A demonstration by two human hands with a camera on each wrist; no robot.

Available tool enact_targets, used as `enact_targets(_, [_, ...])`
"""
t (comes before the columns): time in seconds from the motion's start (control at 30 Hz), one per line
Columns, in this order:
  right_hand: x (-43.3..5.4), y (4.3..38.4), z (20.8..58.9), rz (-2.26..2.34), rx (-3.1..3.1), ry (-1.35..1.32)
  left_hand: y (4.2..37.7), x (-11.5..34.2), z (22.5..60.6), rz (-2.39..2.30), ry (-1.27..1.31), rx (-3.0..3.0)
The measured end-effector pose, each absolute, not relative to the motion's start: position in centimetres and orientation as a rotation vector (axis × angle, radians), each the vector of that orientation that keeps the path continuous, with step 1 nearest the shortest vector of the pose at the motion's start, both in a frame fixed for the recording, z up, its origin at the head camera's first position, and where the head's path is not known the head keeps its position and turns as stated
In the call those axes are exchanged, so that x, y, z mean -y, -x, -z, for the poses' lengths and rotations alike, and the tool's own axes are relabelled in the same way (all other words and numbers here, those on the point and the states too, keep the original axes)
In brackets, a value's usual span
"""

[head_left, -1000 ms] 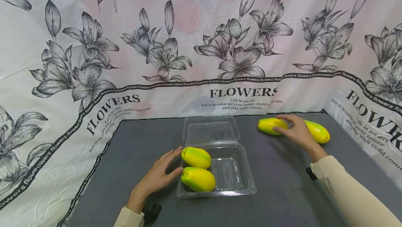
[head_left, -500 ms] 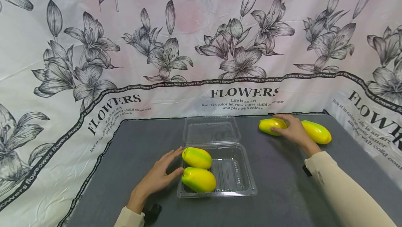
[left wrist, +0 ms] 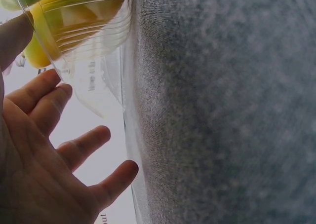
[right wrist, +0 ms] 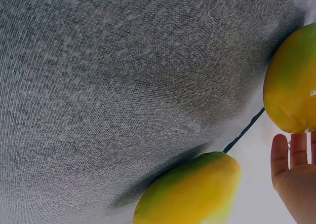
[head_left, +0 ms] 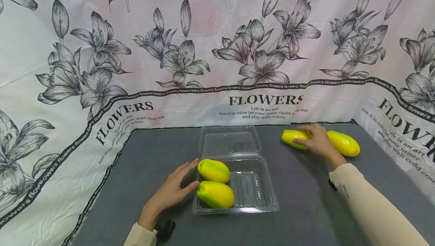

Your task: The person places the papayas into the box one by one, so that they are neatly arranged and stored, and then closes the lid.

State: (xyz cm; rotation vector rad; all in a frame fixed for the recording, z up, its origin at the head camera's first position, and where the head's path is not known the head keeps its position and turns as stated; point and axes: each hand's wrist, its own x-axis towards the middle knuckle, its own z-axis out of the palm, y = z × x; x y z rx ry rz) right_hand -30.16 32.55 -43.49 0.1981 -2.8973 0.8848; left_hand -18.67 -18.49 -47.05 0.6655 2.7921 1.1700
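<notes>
Two yellow-green papayas, a rear one (head_left: pixel 214 170) and a front one (head_left: pixel 216 194), lie side by side in the left half of a clear plastic clamshell box (head_left: pixel 268 185). My left hand (head_left: pixel 170 189) rests against the box's left side, fingers spread and fairly straight; in the left wrist view its fingertips meet the clear wall. At the back right, my right hand (head_left: pixel 319 140) holds a third papaya (head_left: pixel 289 138) on the table, thumb on the near side and fingers over the far side. Another papaya (head_left: pixel 344 144) lies just right of that hand, partly hidden by it.
The box's hinged lid (head_left: pixel 229 142) lies folded back behind its base. A grey cloth covers the table (head_left: pixel 163 144). Behind and at both sides hangs a white curtain (head_left: pixel 190 106) with flower prints and lettering.
My right hand has shifted slightly left and closed in around the papaya, which has tilted a little. The left hand and the box stay as they were; the head view drifts slightly.
</notes>
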Motion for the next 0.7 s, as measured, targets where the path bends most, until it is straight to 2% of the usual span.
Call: enact_targets(0.7, [-33.1, 29.2, 43.4, -1.036, 2.944, -0.225, 18.8, 18.6, 47.2, -1.157, -0.628, -2.779])
